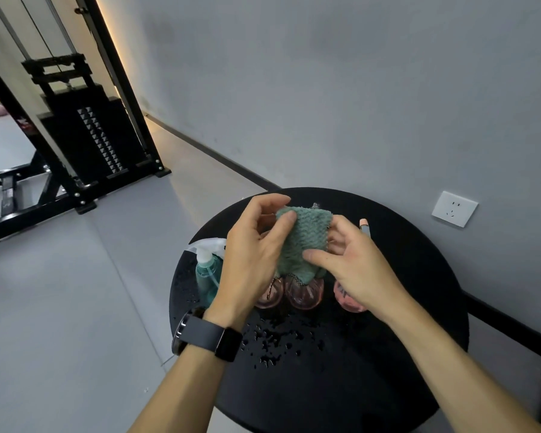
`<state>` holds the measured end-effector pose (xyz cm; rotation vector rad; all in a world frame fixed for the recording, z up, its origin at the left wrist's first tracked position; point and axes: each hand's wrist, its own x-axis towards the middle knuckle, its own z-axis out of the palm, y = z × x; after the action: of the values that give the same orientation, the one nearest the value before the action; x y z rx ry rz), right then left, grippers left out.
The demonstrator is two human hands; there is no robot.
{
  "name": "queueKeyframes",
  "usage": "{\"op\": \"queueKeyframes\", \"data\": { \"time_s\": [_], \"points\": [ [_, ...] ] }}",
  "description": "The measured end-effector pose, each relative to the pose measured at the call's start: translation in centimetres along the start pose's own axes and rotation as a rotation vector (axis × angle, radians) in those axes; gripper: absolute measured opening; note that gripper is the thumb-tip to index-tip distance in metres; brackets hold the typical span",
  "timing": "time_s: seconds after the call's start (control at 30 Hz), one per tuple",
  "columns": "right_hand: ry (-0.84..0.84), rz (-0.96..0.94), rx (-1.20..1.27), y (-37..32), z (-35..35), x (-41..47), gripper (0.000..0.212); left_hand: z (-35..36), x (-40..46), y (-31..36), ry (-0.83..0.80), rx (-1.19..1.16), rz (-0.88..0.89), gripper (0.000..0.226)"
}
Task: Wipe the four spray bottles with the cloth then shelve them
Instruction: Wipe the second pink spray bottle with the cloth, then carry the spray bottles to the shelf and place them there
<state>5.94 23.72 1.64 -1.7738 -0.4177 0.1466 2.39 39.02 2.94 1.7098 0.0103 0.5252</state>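
My left hand [256, 257] and right hand [353, 270] both pinch green cloth [303, 242], held above round black tabletop [388, 354]. Beneath cloth: teal spray bottle [207, 273] at left, three pink bottles [303, 295] in row beside it, partly hidden. Water droplets [275, 342] on tabletop. Black watch [210, 335] on left wrist.

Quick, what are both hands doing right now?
Left hand: holds the green cloth, thumb pinching its edge.
Right hand: holds the same cloth, thumb pressed on its front.
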Motion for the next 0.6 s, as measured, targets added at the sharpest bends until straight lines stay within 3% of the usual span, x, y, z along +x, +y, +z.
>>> {"op": "queueKeyframes", "data": {
  "time_s": [0.13,0.3,0.5,0.6],
  "points": [
    [-0.035,0.028,0.138,-0.3,-0.2,-0.7,0.041,-1.2,-0.4,-0.8,-0.175,-0.047,-0.188,0.044],
    [-0.128,0.072,0.157,0.3,-0.2,-2.0,0.042,-1.8,-1.8,-2.1,-0.208,-0.020,-0.246,0.011],
    [-0.301,0.200,0.231,1.5,-0.3,-4.0,0.051,-1.2,-4.0,-3.2,-0.222,-0.004,-0.326,0.016],
    [-0.303,0.263,0.225,2.6,-0.1,-4.9,0.056,-0.8,-5.1,-4.0,-0.231,-0.002,-0.375,0.016]
  ]
}}
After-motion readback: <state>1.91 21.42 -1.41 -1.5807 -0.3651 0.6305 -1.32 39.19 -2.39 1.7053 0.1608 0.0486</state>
